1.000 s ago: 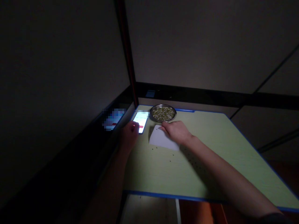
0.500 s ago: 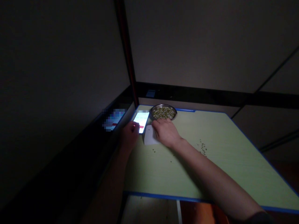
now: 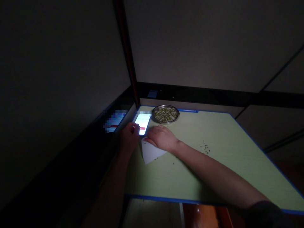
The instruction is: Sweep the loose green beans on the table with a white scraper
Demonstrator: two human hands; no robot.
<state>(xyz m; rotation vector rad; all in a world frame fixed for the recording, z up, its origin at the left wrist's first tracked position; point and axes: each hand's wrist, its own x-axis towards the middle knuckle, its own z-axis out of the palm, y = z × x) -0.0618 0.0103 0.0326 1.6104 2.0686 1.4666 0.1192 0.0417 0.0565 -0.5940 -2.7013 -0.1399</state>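
Note:
My right hand (image 3: 162, 136) has its fingers closed on a piece of white paper (image 3: 153, 152), which sits at an angle over the table with a small dark speck near its upper left corner. Curled up at the left edge of the table is my left hand (image 3: 131, 133), beside a lit phone (image 3: 143, 122) showing a red bar. What its fingers hold, if anything, is too dark to make out. Behind the right hand stands a round metal dish (image 3: 166, 114) with many small green and pale bits in it, perhaps beans or seeds.
The pale green table (image 3: 228, 171) has a blue edge. Small dark bits (image 3: 206, 147) lie scattered on its right half, and a few more lie near the paper. Walls close in at the left and back. An orange-red object (image 3: 201, 217) shows below the front edge.
My right hand has moved left and toward me from the dish, and the white paper has turned and come nearer. My left hand has hardly moved.

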